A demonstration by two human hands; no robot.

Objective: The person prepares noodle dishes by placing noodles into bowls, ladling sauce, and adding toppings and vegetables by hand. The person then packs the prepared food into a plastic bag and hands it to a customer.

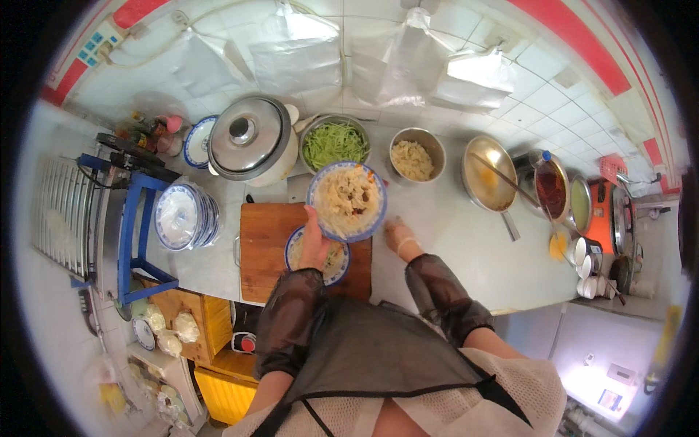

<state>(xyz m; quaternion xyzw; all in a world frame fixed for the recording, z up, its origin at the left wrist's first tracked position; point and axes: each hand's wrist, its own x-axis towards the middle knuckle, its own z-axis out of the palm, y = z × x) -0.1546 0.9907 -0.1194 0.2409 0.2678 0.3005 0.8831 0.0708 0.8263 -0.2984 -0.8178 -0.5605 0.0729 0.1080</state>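
My left hand (315, 246) holds a blue-rimmed plate (347, 201) of pale noodles with a reddish sauce by its near left rim, thumb on top. Below it, a second blue-rimmed plate (291, 248) with pale food rests on the wooden cutting board (262, 229), partly hidden by my hand. To the right of the held plate, my right hand (401, 237) is low over the counter; its fingers are blurred, and whether it holds anything is unclear. Beyond the held plate stand a metal bowl of shredded green vegetable (335, 146) and a metal bowl of chopped pale food (413, 160).
A lidded pot (248, 139) stands at the back left, near a wrapped stack of plates (183, 216) and a blue metal frame (134, 240). On the right are a metal pan (489, 172), a container of red sauce (550, 188) and white cups (583, 251). Plastic bags (297, 54) hang behind.
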